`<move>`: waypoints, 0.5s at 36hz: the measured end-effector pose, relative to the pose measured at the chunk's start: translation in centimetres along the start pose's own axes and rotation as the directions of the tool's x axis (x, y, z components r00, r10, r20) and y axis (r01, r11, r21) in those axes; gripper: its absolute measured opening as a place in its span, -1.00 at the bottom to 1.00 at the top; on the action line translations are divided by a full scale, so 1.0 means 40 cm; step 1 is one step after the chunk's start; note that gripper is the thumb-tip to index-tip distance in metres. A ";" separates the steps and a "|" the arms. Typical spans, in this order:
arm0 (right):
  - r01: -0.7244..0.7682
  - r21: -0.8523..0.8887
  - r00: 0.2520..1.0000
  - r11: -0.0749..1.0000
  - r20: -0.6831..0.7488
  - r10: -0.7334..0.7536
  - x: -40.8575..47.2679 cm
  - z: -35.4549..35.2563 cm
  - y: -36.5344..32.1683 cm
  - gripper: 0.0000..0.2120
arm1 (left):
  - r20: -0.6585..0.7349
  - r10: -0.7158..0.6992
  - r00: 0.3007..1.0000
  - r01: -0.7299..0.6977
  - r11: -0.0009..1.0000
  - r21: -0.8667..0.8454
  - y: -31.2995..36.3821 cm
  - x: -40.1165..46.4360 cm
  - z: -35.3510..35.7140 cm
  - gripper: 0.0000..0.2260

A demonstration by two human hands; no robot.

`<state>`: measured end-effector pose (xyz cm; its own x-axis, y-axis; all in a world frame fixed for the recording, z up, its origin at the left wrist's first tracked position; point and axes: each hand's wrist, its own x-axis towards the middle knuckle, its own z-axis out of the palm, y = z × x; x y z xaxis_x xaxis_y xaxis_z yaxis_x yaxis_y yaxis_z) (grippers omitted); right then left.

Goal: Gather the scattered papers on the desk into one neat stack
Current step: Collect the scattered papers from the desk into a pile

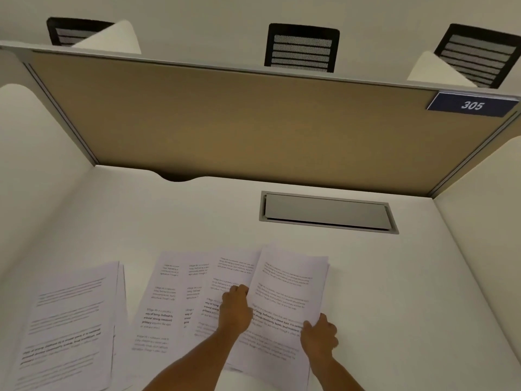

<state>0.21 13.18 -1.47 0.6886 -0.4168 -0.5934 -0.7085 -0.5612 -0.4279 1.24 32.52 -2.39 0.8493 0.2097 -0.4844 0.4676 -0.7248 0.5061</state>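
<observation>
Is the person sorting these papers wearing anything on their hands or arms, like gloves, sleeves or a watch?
Nothing shows. The left hand and the right hand are bare, without gloves or rings, and both forearms are uncovered down to the picture's bottom edge: no sleeve, watch or bracelet.

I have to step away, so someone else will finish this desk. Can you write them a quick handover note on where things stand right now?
Left hand: gripping the left edge of the white printed paper stack at centre-right of the white desk.
Right hand: gripping that stack's right edge.
Done: several sheets gathered into this stack, edges not yet squared.
Left: the fanned overlapping printed sheets beside it, partly under the stack, and the separate printed pile at far left. Merge all, then square the edges.
</observation>
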 end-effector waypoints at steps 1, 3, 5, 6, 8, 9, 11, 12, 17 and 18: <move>-0.013 -0.040 1.000 0.999 -0.022 0.012 0.000 0.001 -0.012 -0.62 | -0.019 -0.006 1.000 0.006 0.999 0.033 0.000 0.003 0.005 -0.59; -0.038 -0.049 0.999 0.998 -0.019 0.037 0.000 0.004 -0.033 -0.65 | -0.039 -0.030 0.999 0.031 0.999 0.027 0.002 0.006 0.013 -0.53; -0.064 -0.019 0.998 0.998 0.002 0.064 0.006 0.013 -0.046 -0.66 | -0.048 -0.049 0.998 0.049 0.999 -0.005 0.004 0.010 0.021 -0.51; -0.077 -0.001 0.997 0.997 0.018 0.077 0.006 0.015 -0.052 -0.65 | -0.047 -0.056 0.997 0.055 0.998 -0.021 0.006 0.012 0.024 -0.52; -0.080 0.029 0.996 0.996 0.033 0.080 0.004 0.018 -0.055 -0.63 | -0.039 -0.077 0.996 0.074 0.995 -0.069 0.007 0.017 0.028 -0.53; -0.065 0.047 0.997 0.997 0.032 0.064 0.002 0.018 -0.054 -0.61 | -0.036 -0.085 0.996 0.082 0.992 -0.092 0.007 0.021 0.028 -0.55; -0.022 0.088 0.999 0.996 0.036 0.019 0.001 0.017 -0.047 -0.57 | -0.031 -0.092 0.995 0.088 0.989 -0.121 0.008 0.027 0.023 -0.57; -0.003 0.110 0.999 0.994 0.037 -0.001 0.003 0.017 -0.043 -0.54 | -0.022 -0.096 0.995 0.092 0.985 -0.147 0.008 0.029 0.019 -0.58; -0.017 0.293 0.999 0.956 0.049 0.003 0.003 0.016 -0.036 -0.41 | 0.032 -0.142 0.989 0.143 0.915 -0.377 0.009 0.027 0.001 -0.53; -0.030 0.333 0.999 0.943 0.050 0.014 0.001 0.015 -0.036 -0.39 | 0.044 -0.147 0.988 0.151 0.883 -0.444 0.010 0.025 0.000 -0.46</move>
<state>1.17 14.39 -1.27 0.6702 -0.3883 -0.6325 -0.7396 -0.2788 -0.6125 2.30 32.43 -2.68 0.7598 0.2849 -0.5844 0.6500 -0.3175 0.6904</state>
